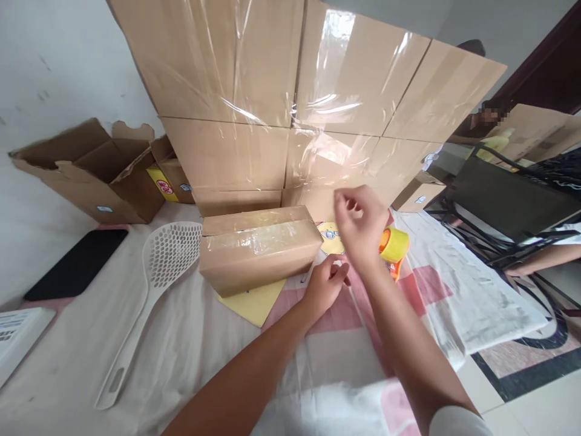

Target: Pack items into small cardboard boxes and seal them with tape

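A long brown cardboard box rests closed on the cloth-covered table, its length running roughly from nine to three o'clock, the right end set slightly farther back. Glossy clear tape, wrinkled in places, runs along its top. Apart from it, toward three o'clock, sits a yellow tape roll with an orange dispenser, the roll's orange core facing about nine o'clock.

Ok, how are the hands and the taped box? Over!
Left hand curled beside the taped box. Right hand raised, blurred. Box partly over yellow sheet. Yellow roll just right of right hand.
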`<state>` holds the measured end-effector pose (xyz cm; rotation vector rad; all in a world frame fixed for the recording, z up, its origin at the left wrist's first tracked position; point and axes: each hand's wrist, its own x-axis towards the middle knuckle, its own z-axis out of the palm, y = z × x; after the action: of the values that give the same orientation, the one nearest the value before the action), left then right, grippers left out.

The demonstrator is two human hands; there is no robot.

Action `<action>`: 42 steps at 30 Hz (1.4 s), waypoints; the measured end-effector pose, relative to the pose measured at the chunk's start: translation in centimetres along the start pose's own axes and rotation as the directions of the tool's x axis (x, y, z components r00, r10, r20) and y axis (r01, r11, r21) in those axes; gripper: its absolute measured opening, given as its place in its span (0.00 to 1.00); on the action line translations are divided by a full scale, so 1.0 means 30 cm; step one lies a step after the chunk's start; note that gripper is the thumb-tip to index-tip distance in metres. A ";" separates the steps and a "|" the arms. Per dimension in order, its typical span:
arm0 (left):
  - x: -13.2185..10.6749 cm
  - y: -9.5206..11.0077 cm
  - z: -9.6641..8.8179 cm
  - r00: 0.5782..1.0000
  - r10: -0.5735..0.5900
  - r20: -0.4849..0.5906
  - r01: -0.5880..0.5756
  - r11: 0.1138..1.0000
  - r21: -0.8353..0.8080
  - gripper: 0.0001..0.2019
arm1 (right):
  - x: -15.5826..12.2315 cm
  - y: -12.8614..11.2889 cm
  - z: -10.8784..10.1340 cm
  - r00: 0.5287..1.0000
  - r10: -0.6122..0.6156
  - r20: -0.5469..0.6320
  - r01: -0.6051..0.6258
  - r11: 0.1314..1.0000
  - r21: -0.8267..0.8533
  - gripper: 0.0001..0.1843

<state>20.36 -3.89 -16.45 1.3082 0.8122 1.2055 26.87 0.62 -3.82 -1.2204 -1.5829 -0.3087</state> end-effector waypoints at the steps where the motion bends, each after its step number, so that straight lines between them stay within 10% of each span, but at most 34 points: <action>1: 0.002 0.004 -0.005 0.996 -0.047 0.077 0.047 0.999 0.003 0.13 | 0.031 0.085 -0.002 0.985 0.142 0.094 -0.137 0.989 -0.055 0.10; 5: 0.004 0.024 -0.018 0.967 -0.158 0.201 0.155 0.987 0.027 0.14 | 0.015 0.333 0.054 0.587 0.425 0.689 -0.251 0.905 -0.345 0.14; 7: 0.002 0.031 -0.018 0.960 -0.188 0.209 0.183 0.982 0.040 0.15 | -0.047 0.376 0.081 0.515 0.453 0.728 -0.228 0.891 -0.393 0.16; 15: 0.004 0.029 -0.024 0.949 -0.263 0.172 0.264 0.964 0.020 0.16 | -0.156 0.373 0.036 0.582 0.410 0.702 -0.254 0.912 -0.321 0.12; 20: 0.000 0.028 -0.022 0.966 -0.254 0.042 0.255 0.966 -0.037 0.14 | -0.210 0.343 -0.046 0.712 0.368 0.599 -0.497 0.866 0.059 0.03; 29: -0.003 0.028 -0.016 0.951 -0.287 -0.111 0.286 0.958 -0.023 0.14 | -0.292 0.249 -0.106 0.684 0.373 0.627 -0.689 0.611 0.389 0.06; 42: -0.004 0.048 -0.020 0.949 -0.280 -0.146 0.285 0.958 0.015 0.15 | -0.283 0.224 -0.148 0.791 0.225 0.568 -0.462 0.829 0.314 0.01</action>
<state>19.50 -4.04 -15.15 1.0980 1.0905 1.0660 34.16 -4.16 -11.64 -1.2571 -1.6875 0.6520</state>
